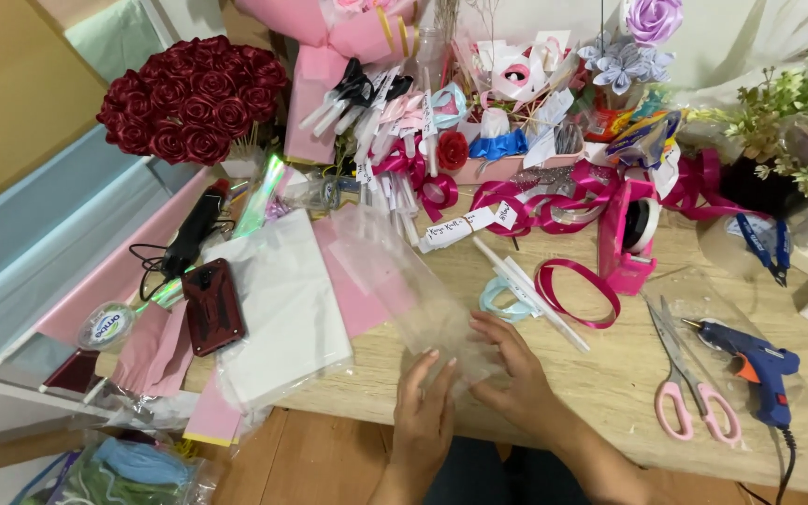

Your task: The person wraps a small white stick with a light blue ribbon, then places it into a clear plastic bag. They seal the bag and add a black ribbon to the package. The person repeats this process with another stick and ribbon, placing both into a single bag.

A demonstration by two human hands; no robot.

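Two hands work at the near edge of the pale wooden table (610, 374): the left hand (425, 402) lies flat, fingers spread, on the near end of a clear cellophane sheet (395, 271), and the right hand (513, 365) presses its right edge with curled fingers. Neither grips anything; both only pin the film. The step looks like smoothing or squaring the sheet, and the next move probably calls for a light, even pull, since the film seems limp and crinkly. Just beyond the right hand lie white sticks (530, 290) and a loop of magenta ribbon (577, 295); right of them, pink-handled scissors (689, 388) and a blue glue gun (755, 365). Left sit white and pink paper sheets (287, 309). Farther off stands a bouquet of dark red roses (189, 98). The sheet's edges are hard to trace, and the far clutter is too jumbled to sort.
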